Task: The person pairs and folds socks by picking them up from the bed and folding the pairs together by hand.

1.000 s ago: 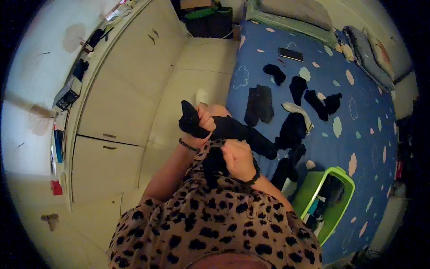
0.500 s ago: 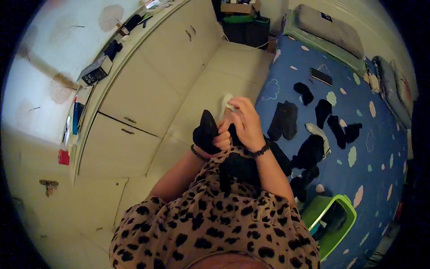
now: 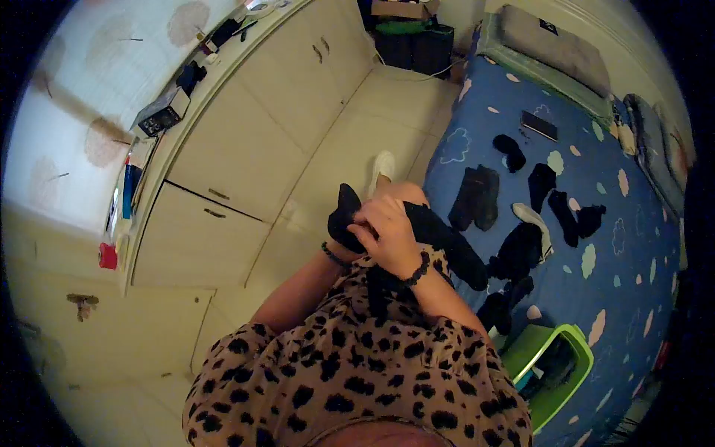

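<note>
A black sock (image 3: 343, 214) is bunched upright in front of my body, its pointed end up. My left hand (image 3: 348, 244) is closed on it, with most of its fingers hidden behind the sock and my other hand. Reaching across from the right, my right hand (image 3: 389, 232) has its fingers bent against the sock's side. To the right on the bed lie a dark grey pair of socks (image 3: 474, 198), a curled black sock (image 3: 509, 153), another black sock (image 3: 541, 186) and a pale grey sock (image 3: 533, 221) beside a black bundle (image 3: 518, 251).
The blue bed (image 3: 454, 112) runs along my right, with a phone (image 3: 539, 125) and a grey pillow (image 3: 555, 45) on it. A green basket (image 3: 572, 335) stands at the near edge. Pale cabinets (image 3: 238, 127) line the left; a white shoe (image 3: 383, 167) shows on the tiled floor.
My right hand has come down and left onto the black sock, now covering the left fingers that showed before. The socks on the bed lie as before.
</note>
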The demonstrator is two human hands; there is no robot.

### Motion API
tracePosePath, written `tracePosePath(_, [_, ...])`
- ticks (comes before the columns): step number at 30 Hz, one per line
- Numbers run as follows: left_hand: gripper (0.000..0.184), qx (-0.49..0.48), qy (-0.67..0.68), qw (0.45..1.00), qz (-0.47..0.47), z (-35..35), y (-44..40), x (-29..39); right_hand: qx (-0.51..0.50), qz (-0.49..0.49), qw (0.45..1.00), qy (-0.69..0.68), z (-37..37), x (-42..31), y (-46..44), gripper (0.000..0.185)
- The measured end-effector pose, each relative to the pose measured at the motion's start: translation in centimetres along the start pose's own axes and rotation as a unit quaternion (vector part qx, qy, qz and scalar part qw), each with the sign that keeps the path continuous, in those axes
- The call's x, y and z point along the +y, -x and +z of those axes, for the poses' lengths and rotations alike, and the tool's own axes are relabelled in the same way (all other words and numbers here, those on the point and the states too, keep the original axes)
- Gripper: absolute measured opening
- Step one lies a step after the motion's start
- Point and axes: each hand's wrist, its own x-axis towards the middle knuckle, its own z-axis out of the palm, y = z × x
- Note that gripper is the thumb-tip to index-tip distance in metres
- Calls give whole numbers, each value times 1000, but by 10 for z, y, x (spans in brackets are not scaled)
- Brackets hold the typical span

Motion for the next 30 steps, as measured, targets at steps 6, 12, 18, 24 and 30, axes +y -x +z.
tracePosePath(6, [27,32,-244,969,-1,3,2,1,40,8,999,-7,-1,-4,1,22])
tracePosePath(12, [26,29,-176,984,-17,19,-4,-5,12,74,997,-29,-7,-15,2,18])
tracePosePath(18, [33,-73,-159,984,-13,34,-11,-3,-24,26,999,31,-9,-4,5,16])
tracePosePath(24, [45,9,-300,954,5,-18,3,-11,3,44,997,71,-7,3,-1,17])
tracePosePath(30, [29,174,-566,805,47,-47,6,7,-38,-37,995,87,2,11,13,24])
